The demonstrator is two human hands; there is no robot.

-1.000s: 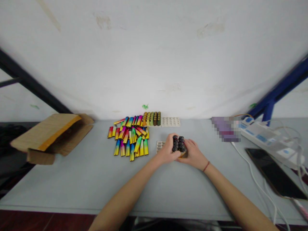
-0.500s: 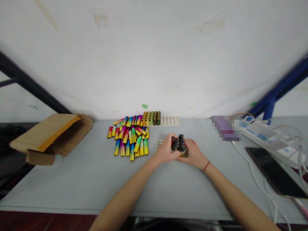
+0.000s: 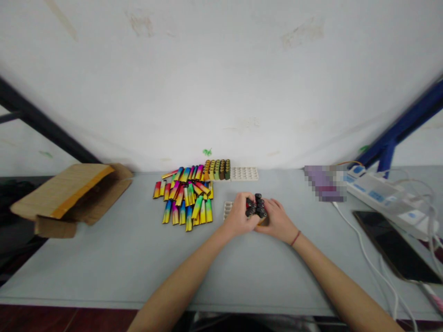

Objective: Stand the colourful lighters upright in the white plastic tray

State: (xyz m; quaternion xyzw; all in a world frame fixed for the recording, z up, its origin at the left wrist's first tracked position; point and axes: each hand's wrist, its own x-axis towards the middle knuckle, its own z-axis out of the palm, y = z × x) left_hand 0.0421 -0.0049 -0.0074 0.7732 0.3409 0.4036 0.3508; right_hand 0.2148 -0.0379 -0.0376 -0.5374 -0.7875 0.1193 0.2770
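My left hand and my right hand are closed from both sides around a cluster of black-ended tubes. Their dark ends point up, each with a small ring mark, and they lean at uneven angles. My fingers hide most of their bodies; bits of red and gold show. Partly behind my left hand is a white tray with round holes. To the left lies a loose pile of shiny rainbow-coloured tubes, fading from blue, pink or green to yellow.
Against the wall, upright gold and dark tubes stand in rows beside a white holed tray. An opened cardboard box lies at left. On the right are a black phone, a power strip, white cables and a blurred purple item.
Some black ends between my hands have shifted and tilt differently. Both hands keep nearly the same place and hold. The whole view has moved slightly.
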